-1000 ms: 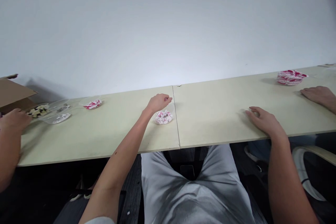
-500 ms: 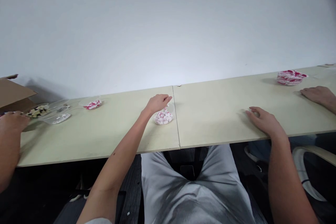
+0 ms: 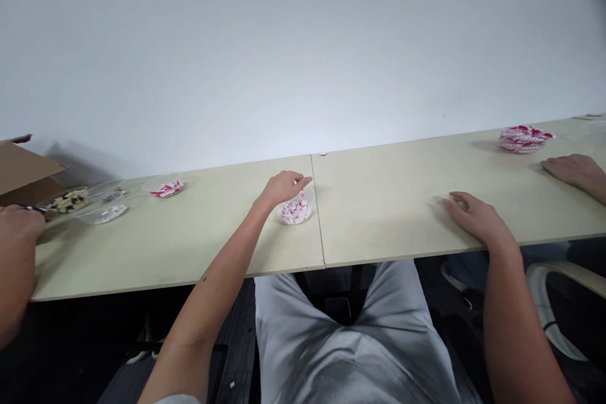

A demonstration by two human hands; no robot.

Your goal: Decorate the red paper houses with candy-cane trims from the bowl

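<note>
My left hand (image 3: pixel 283 188) hangs over a small clear bowl (image 3: pixel 294 222), thumb and fingers pinched. Just under the fingertips, a red-and-white strip (image 3: pixel 302 196) rises from a heap of crumpled red-and-white pieces (image 3: pixel 292 209) in that bowl. The strip seems to be in the pinch, though the hand partly hides its upper end. Farther right, my right hand (image 3: pixel 476 218) rests at the tabletop with its fingers curled together. A tiny pale bit shows at its fingertips, too small to name.
A pale table (image 3: pixel 379 202) runs along the wall, with a seam beside the bowl. At left are a cardboard box (image 3: pixel 28 167), clear tubs (image 3: pixel 97 211) and a red-and-white bundle (image 3: pixel 166 189). Another bundle (image 3: pixel 523 139) and a co-worker's hand (image 3: pixel 572 170) are at right; another person's hand (image 3: pixel 21 224) is far left.
Beneath my left hand, the red-and-white strip now stands up more clearly above the heap. My right hand has stayed put. The far-left person's hand has shifted slightly left and down.
</note>
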